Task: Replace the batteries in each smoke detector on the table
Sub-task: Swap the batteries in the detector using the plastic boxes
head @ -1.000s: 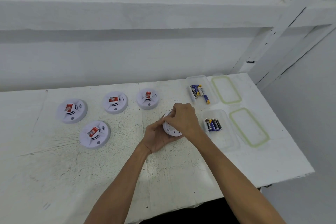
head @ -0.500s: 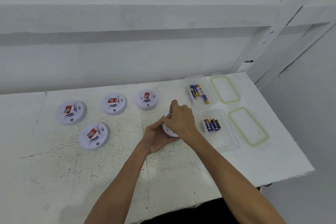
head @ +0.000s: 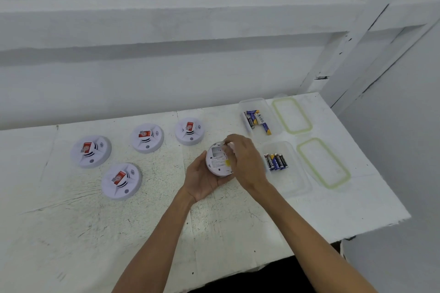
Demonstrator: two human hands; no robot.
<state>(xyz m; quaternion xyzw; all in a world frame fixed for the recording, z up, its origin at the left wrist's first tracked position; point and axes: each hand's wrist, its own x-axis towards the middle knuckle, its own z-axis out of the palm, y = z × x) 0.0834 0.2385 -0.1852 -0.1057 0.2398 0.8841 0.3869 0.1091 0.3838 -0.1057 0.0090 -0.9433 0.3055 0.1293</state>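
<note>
Cradling a smoke detector (head: 217,160), back upward, in the cupped left hand (head: 202,181) over the table (head: 238,221); pinching at its battery bay (head: 217,151) with the right hand (head: 246,162) — cover or cell, impossible to tell. Could drop a loose cell into the wrong tub (head: 294,182) — spent among fresh.

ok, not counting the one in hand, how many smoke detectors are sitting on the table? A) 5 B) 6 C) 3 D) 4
D: four loose detectors lie face-up on the table; the fifth detector is gripped back-up in the left hand, with the right hand pinching at its top edge.
</note>
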